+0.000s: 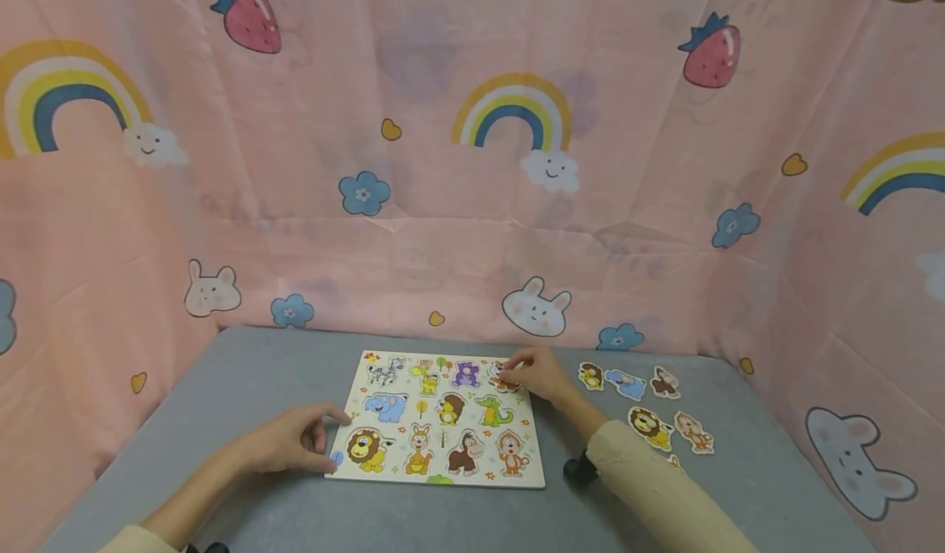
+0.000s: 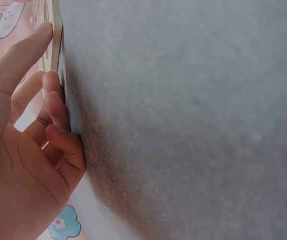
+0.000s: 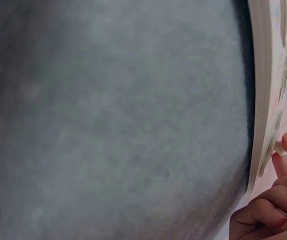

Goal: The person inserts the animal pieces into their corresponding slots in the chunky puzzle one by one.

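Note:
A wooden animal puzzle board [image 1: 399,473] lies flat on the grey table. My left hand [image 1: 284,442] rests at its left edge, thumb near the lower corner and index finger higher up; in the left wrist view the thumb [image 2: 26,52] touches the board's side [image 2: 56,37] and other fingers bend loosely. Over the upper right corner, my right hand [image 1: 545,375] pinches a small white knob [image 3: 279,148] on a brown-and-white puzzle piece [image 1: 499,379], partly hidden by the fingers. That piece lies at the board's surface; whether it is fully seated cannot be seen.
Right of the board lie several loose pieces, among them a lion [image 1: 650,428], a monkey [image 1: 694,433], an elephant [image 1: 624,384], a hedgehog [image 1: 591,376] and a gorilla [image 1: 665,382]. Another is mostly behind the right sleeve [image 1: 650,479]. A pink patterned curtain [image 1: 443,266] surrounds the table [image 1: 280,381].

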The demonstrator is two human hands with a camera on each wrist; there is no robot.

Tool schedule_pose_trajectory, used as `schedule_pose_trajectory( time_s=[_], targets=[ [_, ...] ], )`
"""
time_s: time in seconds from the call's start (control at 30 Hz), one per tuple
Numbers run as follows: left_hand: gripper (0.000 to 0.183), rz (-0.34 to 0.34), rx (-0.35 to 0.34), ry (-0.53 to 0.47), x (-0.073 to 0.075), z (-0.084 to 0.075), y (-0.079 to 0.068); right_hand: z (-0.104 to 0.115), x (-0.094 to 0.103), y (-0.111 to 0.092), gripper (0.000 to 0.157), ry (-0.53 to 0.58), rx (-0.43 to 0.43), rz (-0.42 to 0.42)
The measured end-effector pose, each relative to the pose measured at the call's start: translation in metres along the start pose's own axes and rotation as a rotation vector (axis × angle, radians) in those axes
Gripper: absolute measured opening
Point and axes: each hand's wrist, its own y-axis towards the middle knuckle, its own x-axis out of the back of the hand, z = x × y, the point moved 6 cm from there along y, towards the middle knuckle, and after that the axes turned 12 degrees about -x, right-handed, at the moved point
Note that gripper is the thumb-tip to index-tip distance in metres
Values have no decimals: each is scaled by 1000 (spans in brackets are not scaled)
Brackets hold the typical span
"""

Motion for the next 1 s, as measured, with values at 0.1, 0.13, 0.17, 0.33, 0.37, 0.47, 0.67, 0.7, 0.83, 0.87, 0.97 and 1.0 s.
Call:
schedule_pose_trajectory(
  time_s=[0.1, 0.13, 0.17, 0.33, 0.37, 0.47, 0.67, 0.7, 0.83, 0.87, 0.97, 1.0],
  targets=[
    [56, -1, 4, 0, 0, 0, 0, 1, 0, -1, 8, -3, 14, 0],
    [56, -1, 4, 1, 0, 0, 0, 2, 0, -1, 8, -4, 13, -2],
    [56, -1, 6, 2, 0, 0, 0, 2, 0, -1, 8, -9, 13, -4],
    [56, -2, 5, 7, 0, 0, 0, 2, -1, 1, 9, -26, 9, -1],
    [56, -2, 4, 7, 0, 0, 0, 2, -1, 1, 9, -29, 7, 2],
    [56, -3, 0, 10, 0, 0, 0, 2, -2, 2, 8, -24, 1, 16],
    [56, -7, 2, 7, 0, 3, 0, 2, -1, 0, 8, -17, 38, 32],
    [57, -7, 2, 4, 0, 3, 0, 2, -1, 0, 8, -15, 44, 33],
    [57, -9, 3, -2, 0, 2, 0, 2, -1, 0, 8, -4, 65, 41],
    [57, -9, 3, -2, 0, 2, 0, 1, -1, 0, 8, -2, 70, 42],
    [57, -10, 1, 2, 1, 1, 0, 1, -1, 0, 9, 5, 78, 50],
    [57, -9, 2, 4, 0, 1, 0, 1, -1, 0, 9, 8, 78, 52]
  ],
)
